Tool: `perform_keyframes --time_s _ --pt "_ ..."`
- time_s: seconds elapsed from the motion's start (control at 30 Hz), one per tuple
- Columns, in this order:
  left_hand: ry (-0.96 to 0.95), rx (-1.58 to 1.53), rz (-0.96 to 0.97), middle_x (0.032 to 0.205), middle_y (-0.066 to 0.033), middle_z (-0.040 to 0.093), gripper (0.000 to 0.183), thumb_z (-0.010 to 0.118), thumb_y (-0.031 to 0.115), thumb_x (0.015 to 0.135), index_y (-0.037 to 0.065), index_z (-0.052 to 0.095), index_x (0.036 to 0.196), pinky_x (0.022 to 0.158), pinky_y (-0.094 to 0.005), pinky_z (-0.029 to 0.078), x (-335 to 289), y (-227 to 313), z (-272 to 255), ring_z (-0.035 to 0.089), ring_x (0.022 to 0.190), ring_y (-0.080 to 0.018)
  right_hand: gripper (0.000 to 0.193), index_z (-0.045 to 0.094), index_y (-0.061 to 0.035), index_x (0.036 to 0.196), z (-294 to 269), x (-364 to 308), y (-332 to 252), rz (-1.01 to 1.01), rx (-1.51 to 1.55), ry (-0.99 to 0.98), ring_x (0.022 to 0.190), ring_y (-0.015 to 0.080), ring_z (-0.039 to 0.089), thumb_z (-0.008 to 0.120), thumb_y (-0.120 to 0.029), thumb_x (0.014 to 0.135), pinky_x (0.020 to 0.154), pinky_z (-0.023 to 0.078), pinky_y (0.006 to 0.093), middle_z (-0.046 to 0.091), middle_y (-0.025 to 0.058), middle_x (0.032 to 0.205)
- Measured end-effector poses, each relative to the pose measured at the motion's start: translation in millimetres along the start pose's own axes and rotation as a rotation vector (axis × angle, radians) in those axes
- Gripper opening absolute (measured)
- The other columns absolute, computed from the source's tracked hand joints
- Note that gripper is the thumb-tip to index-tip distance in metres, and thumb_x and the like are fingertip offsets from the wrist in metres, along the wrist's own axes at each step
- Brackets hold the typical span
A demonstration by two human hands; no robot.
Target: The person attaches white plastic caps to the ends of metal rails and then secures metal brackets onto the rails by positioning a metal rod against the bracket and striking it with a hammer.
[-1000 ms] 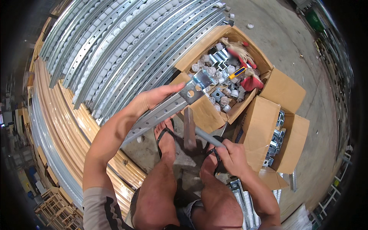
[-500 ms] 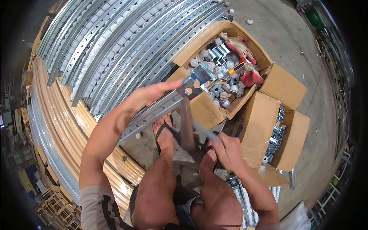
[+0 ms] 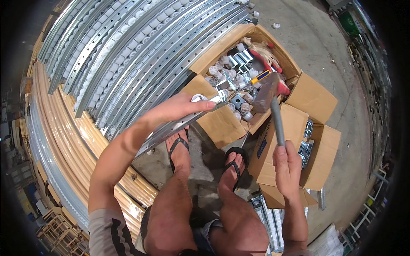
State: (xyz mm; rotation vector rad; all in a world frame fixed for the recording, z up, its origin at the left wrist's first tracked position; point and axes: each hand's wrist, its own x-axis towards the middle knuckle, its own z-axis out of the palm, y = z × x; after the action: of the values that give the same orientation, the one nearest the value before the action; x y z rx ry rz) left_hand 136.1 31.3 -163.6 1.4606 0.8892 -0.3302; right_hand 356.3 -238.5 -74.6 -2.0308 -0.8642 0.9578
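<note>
My left hand (image 3: 173, 107) grips a galvanised metal rail (image 3: 168, 129) near its upper end, thumb along the edge. A white roller wheel (image 3: 199, 98) shows beside the fingers, and a shiny metal bracket (image 3: 221, 95) sits at the rail's tip. In my right hand (image 3: 288, 167) is a hammer (image 3: 277, 121), held by its grey handle with the blocky head up, apart from the rail. Behind the hammer head stands an open cardboard box (image 3: 285, 50) of white rollers, metal brackets, red-and-cream gloves and a yellow-handled tool (image 3: 260, 77).
Rows of metal roller rails (image 3: 141, 51) lie at the upper left, beside a bundle of wrapped tan tubes (image 3: 64, 128). A second cardboard box (image 3: 324, 158) with metal brackets (image 3: 306, 149) stands to the right. My sandalled feet are on the concrete floor (image 3: 350, 170) between them.
The hammer has swung up and to the right, from low beside the rail to near the box. The rail has turned in my left hand, now showing the roller at its end.
</note>
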Motion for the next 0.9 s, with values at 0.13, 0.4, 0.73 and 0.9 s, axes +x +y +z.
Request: perform_keyframes --time_s 0.13,0.4,0.73,0.9 --pt "0.117 0.260 -0.040 0.070 -0.0074 0.063 0.067 0.069 0.067 0.085 0.000 0.071 0.085 0.064 -0.0356 0.045 -4 11 15 0.057 0.068 -0.0169 0.031 0.057 -0.0010 0.098 -4 -5 -13 -0.037 -0.170 0.006 0.058 0.0177 0.050 0.057 -0.032 0.104 0.055 0.042 0.0344 0.053 0.0099 0.065" --pt "0.210 0.325 0.009 0.064 -0.0140 0.063 0.084 0.064 0.085 0.073 0.001 0.073 0.082 0.065 -0.0416 0.049 -14 25 35 0.065 0.066 -0.0286 0.028 0.056 -0.0006 0.102 20 -7 8 -0.081 -0.297 0.079 0.063 0.0399 0.062 0.055 -0.029 0.105 0.059 0.048 0.0446 0.060 0.0208 0.071" --pt "0.259 0.354 0.009 0.063 -0.0132 0.063 0.072 0.073 0.070 0.076 -0.002 0.071 0.082 0.063 -0.0407 0.049 -10 27 39 0.062 0.060 -0.0252 0.030 0.052 -0.0014 0.094 28 5 16 -0.041 -0.206 -0.005 0.055 0.0307 0.059 0.053 -0.028 0.106 0.053 0.044 0.0414 0.057 0.0159 0.065" --pt "0.251 0.352 0.020 0.065 -0.0141 0.065 0.070 0.074 0.068 0.077 -0.001 0.071 0.088 0.065 -0.0418 0.051 -17 22 46 0.066 0.062 -0.0277 0.038 0.054 -0.0078 0.090 14 7 14 0.338 0.433 -0.156 0.049 0.0079 0.045 0.047 -0.041 0.108 0.043 0.035 0.0254 0.050 0.0015 0.062"
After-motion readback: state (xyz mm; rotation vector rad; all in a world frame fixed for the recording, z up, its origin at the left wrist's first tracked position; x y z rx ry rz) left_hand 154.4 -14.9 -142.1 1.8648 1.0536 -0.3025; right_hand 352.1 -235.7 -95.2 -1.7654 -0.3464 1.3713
